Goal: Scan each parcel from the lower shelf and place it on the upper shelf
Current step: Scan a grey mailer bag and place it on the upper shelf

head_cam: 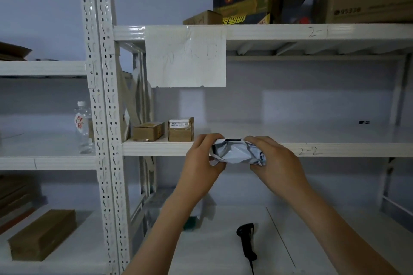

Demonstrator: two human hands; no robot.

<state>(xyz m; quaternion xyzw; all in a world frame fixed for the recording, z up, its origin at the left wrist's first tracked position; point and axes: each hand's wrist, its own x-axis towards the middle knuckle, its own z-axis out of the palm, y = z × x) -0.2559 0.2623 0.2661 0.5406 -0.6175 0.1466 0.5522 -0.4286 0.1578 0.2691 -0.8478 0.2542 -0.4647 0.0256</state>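
Observation:
A crumpled grey-white plastic mailer parcel point(237, 150) is held in front of the edge of the shelf marked 2-2 point(335, 149). My left hand point(204, 156) grips its left end and my right hand point(276, 158) grips its right end. Two small cardboard parcels point(148, 131) point(180, 129) stand at the left of that shelf. A black handheld scanner point(247, 240) lies on the lower shelf point(312, 241) below my arms, held by neither hand.
A white perforated upright point(102, 96) stands to the left. The shelf marked 2-1 point(290, 31) carries a black-and-yellow box point(244, 0) and big cartons. A paper sign point(185, 57) hangs from it. A water bottle point(83, 127) and a flat brown box point(42, 234) sit in the left rack.

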